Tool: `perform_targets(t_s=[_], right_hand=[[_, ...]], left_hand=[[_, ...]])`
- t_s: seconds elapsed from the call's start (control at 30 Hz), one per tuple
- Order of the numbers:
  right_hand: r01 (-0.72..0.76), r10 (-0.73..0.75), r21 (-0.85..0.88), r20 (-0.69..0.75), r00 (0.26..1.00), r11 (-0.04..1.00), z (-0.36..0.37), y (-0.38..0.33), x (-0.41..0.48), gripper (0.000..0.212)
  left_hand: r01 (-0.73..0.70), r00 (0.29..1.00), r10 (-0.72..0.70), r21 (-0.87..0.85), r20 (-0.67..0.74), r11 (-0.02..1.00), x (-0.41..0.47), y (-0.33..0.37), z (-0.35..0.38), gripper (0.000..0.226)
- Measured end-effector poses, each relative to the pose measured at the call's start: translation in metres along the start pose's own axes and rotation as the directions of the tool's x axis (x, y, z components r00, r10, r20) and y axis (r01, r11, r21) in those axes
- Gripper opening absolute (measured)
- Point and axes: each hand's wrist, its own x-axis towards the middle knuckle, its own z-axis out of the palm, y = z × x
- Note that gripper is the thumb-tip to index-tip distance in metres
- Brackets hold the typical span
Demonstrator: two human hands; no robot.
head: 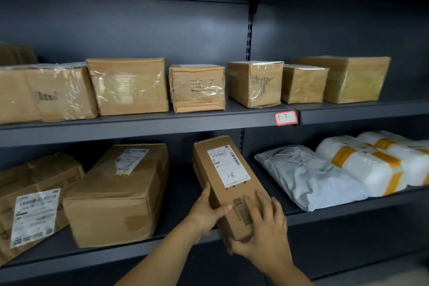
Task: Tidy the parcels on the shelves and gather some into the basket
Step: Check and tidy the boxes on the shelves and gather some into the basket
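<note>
A long narrow cardboard parcel with a white label marked "1-8" lies lengthwise on the lower shelf, its near end sticking out over the front edge. My left hand grips its left side, thumb over the top edge. My right hand holds the near end, fingers spread across the top by the printed barcode and thumb under the corner. No basket is in view.
Left of it on the lower shelf sit a big brown box and a crumpled labelled box. To the right lie a grey mailer bag and white bags with yellow tape. The upper shelf carries several taped boxes and a "1-7" tag.
</note>
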Motion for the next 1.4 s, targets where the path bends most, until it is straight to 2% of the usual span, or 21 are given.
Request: perform_targets(t_s=[0.13, 0.37, 0.43, 0.5, 0.57, 0.67, 0.73, 0.77, 0.83, 0.9, 0.97, 1.0, 1.07, 1.13, 1.2, 1.3, 1.4], right_hand=[[-0.009, 0.011, -0.019, 0.09, 0.996, 1.0, -0.014, 0.01, 0.013, 0.106], [-0.019, 0.02, -0.013, 0.097, 0.995, 1.0, -0.018, 0.013, 0.022, 0.104], [-0.068, 0.073, -0.042, 0.119, 0.99, 0.997, -0.023, 0.022, 0.029, 0.102], [-0.177, 0.187, -0.08, 0.147, 0.971, 0.981, -0.031, 0.033, 0.042, 0.098], [-0.274, 0.3, -0.16, 0.175, 0.938, 0.948, -0.043, 0.04, 0.057, 0.089], [-0.253, 0.32, -0.314, 0.184, 0.929, 0.915, -0.048, 0.027, 0.073, 0.074], [-0.162, 0.21, -0.29, 0.141, 0.968, 0.943, -0.04, -0.001, 0.073, 0.065], [-0.084, 0.114, -0.234, 0.119, 0.986, 0.969, -0.033, -0.021, 0.071, 0.062], [0.071, -0.069, -0.018, 0.102, 0.992, 0.997, -0.017, -0.065, 0.067, 0.059], [0.068, -0.123, 0.276, 0.189, 0.974, 0.959, -0.003, -0.111, 0.066, 0.057], [-0.077, -0.106, 0.475, 0.347, 0.932, 0.877, 0.005, -0.15, 0.07, 0.059], [-0.152, -0.091, 0.525, 0.408, 0.909, 0.838, 0.007, -0.165, 0.073, 0.061], [-0.26, -0.059, 0.562, 0.486, 0.872, 0.785, 0.014, -0.184, 0.079, 0.063], [-0.333, -0.039, 0.608, 0.515, 0.857, 0.721, 0.024, -0.191, 0.083, 0.06], [-0.391, 0.004, 0.671, 0.501, 0.865, 0.63, 0.033, -0.191, 0.083, 0.059], [-0.428, 0.098, 0.69, 0.463, 0.881, 0.584, 0.034, -0.184, 0.078, 0.069], [-0.418, 0.092, 0.721, 0.446, 0.89, 0.553, 0.029, -0.175, 0.069, 0.073]], left_hand=[[-0.101, 0.994, 0.106, 0.137, -0.028, 0.985, 0.01, 0.001, 0.004, 0.08], [-0.135, 0.988, 0.148, 0.246, -0.035, 0.96, 0.02, 0.003, 0.007, 0.076], [-0.158, 0.984, 0.179, 0.391, -0.017, 0.907, 0.02, 0.001, 0.008, 0.073], [-0.193, 0.966, 0.255, 0.522, -0.048, 0.831, 0.016, -0.004, 0.004, 0.065], [-0.254, 0.903, 0.411, 0.613, -0.127, 0.748, 0.009, -0.008, -0.01, 0.053], [-0.303, 0.701, 0.683, 0.781, -0.205, 0.546, -0.002, -0.008, -0.054, 0.037], [-0.246, 0.535, 0.812, 0.877, -0.233, 0.413, -0.009, -0.008, -0.092, 0.03], [-0.178, 0.483, 0.833, 0.901, -0.271, 0.396, -0.014, -0.009, -0.11, 0.03], [0.014, 0.45, 0.779, 0.876, -0.437, 0.483, -0.025, -0.009, -0.145, 0.034], [0.225, 0.497, 0.579, 0.74, -0.647, 0.633, -0.034, -0.015, -0.178, 0.046], [0.418, 0.589, 0.268, 0.571, -0.763, 0.707, -0.037, -0.027, -0.21, 0.061], [0.451, 0.641, 0.12, 0.498, -0.758, 0.741, -0.04, -0.031, -0.222, 0.066], [0.353, 0.722, -0.049, 0.307, -0.69, 0.884, -0.042, -0.038, -0.234, 0.069], [0.236, 0.805, -0.089, 0.18, -0.586, 0.955, -0.049, -0.038, -0.236, 0.075], [0.207, 0.881, -0.102, 0.183, -0.462, 0.961, -0.055, -0.039, -0.237, 0.093], [0.207, 0.948, -0.118, 0.289, -0.297, 0.935, -0.065, -0.034, -0.234, 0.121], [0.217, 0.966, -0.119, 0.465, -0.231, 0.858, -0.07, -0.025, -0.227, 0.125]])
